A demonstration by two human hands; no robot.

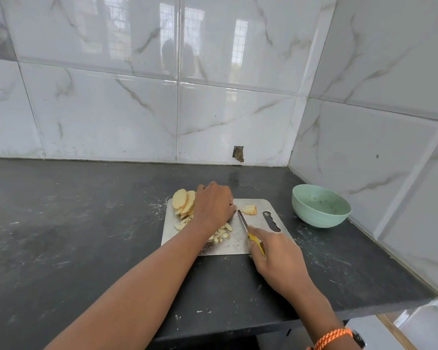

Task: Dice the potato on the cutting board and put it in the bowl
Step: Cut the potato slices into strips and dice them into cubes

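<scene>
Centre of the frame, and the dicing is well under way. The left hand [214, 205] sits knuckles-up on the metal cutting board [268, 205], fingers curled down over whatever is being cut; the piece beneath it is hidden, so I can't say how much is left there. That hand pins the work so it can't slide on the slick steel.

Just right of it, the right hand [276, 258] is wrapped round the yellow handle of the knife [243, 221], blade angled up and left with its tip close by the left hand's fingers, ready to come down beside them.

The potato is in three lots. A fan of potato slices [183, 202] leans at the board's upper-left edge, parked out of the blade's way. Finished potato cubes [221, 233] lie scattered on the board's lower part, partly under the left forearm. One end piece [249, 209] rests alone towards the upper right.

The green bowl [320, 205] waits on the dark worktop [74, 223] at the right, near the board, with no cubes visible in it. My read: roughly midway, with transfer to come.
</scene>
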